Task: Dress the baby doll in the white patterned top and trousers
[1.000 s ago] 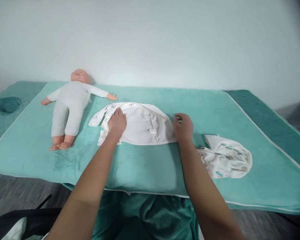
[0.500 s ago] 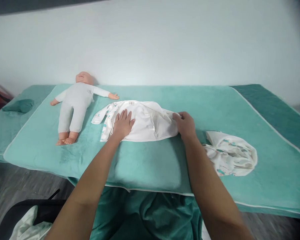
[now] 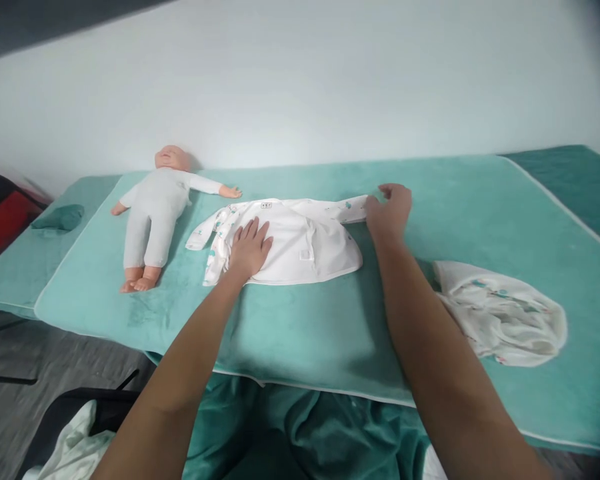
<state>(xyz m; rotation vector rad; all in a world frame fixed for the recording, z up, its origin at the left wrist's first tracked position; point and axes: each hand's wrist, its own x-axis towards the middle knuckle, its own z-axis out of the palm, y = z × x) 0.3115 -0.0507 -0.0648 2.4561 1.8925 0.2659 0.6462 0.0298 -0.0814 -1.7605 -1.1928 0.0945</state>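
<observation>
Shirt [image 3: 290,237] lay spread on the bed [image 3: 300,340] | left hand [image 3: 251,249] rested on it, wide and flat | right hand [image 3: 391,208] curled at the sleeve's [image 3: 351,209] end, pinch unclear | a hard tug could've skewed it!

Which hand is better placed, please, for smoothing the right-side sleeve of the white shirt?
Probably the right hand: it is at the outer end of that sleeve, while the left hand lies flat on the white shirt, farther away.
</observation>
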